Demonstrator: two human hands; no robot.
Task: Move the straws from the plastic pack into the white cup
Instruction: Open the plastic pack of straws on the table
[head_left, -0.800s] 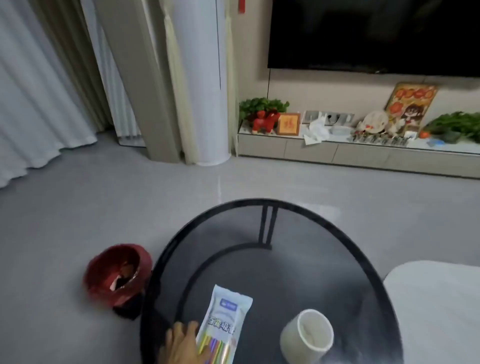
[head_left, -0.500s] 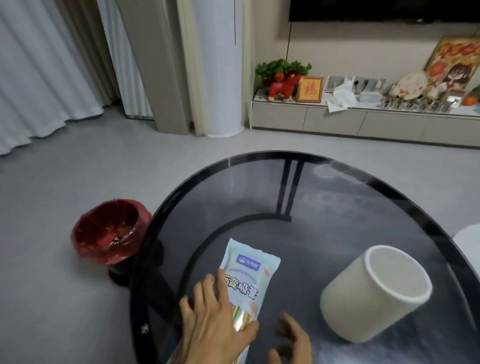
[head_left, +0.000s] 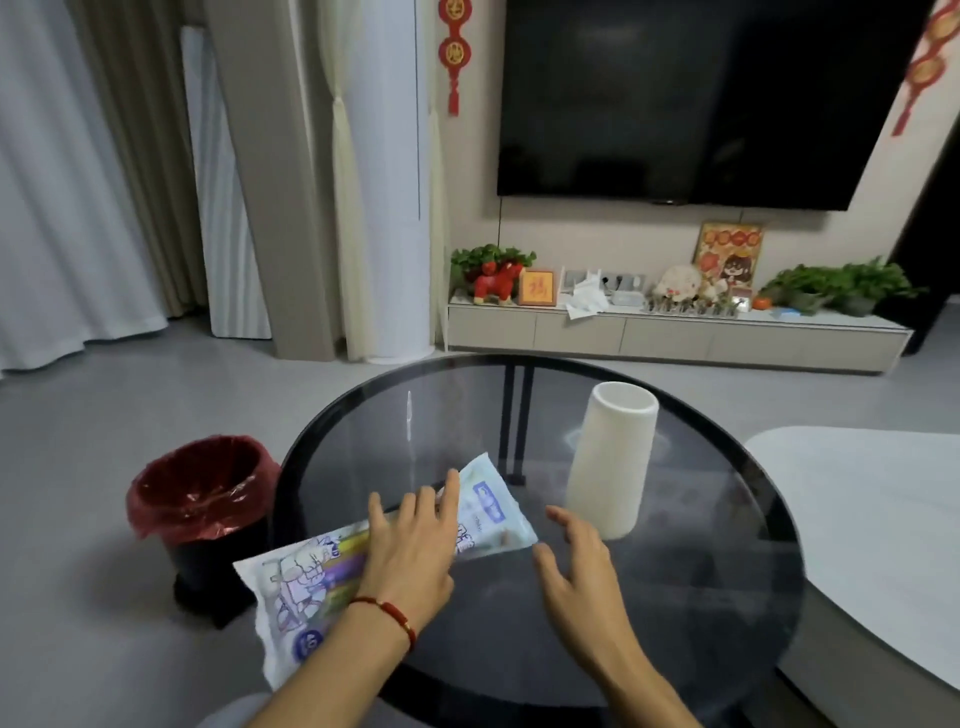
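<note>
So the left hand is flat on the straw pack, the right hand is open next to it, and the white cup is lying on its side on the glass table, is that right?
Not quite: the white cup stands upright on the glass table, as the head view shows. The rest holds: the left hand lies flat on the straw pack, and the right hand is open beside it.

Left hand (head_left: 410, 545) flat on plastic pack (head_left: 311, 577); right hand (head_left: 576, 566) spread beside white cup (head_left: 613, 457).

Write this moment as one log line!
left hand flat on pack | right hand open, beside | cup upright
</note>
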